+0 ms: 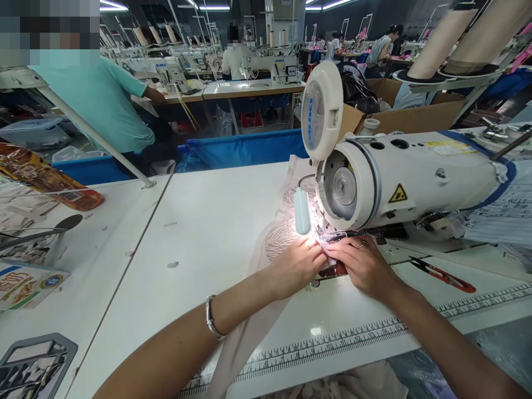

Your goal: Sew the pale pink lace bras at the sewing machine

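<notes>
Under the head of a white sewing machine, a pale pink piece of lace fabric lies on the table, with a long strip trailing to the front edge. My left hand, a bracelet on its wrist, pinches the fabric just left of the needle area. Close beside it, my right hand has its fingers closed at the fabric's edge by the presser foot. Glare from a small lamp washes out the fingertips and the stitching spot. The machine's round end cover is swung up.
Red-handled thread snips lie right of my hands. A printed ruler strip runs along the front edge. At left are a bottle, a box and a grey tray. Thread cones stand upper right; a co-worker sits upper left.
</notes>
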Demonstrator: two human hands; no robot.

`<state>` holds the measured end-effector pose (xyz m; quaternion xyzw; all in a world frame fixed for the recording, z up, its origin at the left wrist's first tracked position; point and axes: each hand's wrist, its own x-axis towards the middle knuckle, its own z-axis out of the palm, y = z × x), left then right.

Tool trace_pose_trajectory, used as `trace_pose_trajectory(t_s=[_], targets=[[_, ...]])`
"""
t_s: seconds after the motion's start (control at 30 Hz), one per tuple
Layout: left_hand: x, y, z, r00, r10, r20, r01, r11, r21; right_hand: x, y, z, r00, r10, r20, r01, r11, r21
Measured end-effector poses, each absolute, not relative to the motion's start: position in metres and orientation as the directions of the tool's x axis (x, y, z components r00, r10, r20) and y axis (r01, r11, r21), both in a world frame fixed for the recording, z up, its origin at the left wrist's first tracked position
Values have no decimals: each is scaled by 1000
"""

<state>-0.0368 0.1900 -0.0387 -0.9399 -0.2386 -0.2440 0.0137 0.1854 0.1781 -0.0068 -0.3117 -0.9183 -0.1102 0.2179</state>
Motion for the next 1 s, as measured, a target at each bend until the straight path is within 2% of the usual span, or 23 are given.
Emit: trace_pose_trajectory(t_s=[0.07,0.3,0.73,1.0], targets=[[-35,188,-38,794,405,453,405,-909,104,185,178,-6,-709,517,480,618,783,70],[-34,185,-44,790,443,424,434,-892,125,185,177,-3,-695,479,536,592,805,48],[-42,201,-42,760,481,436,467,-872,149,188,180,-8,-695,508,510,619,782,65],[-53,214,-36,741,507,440,447,-862,239,192,181,-6,-710,501,495,621,777,105]])
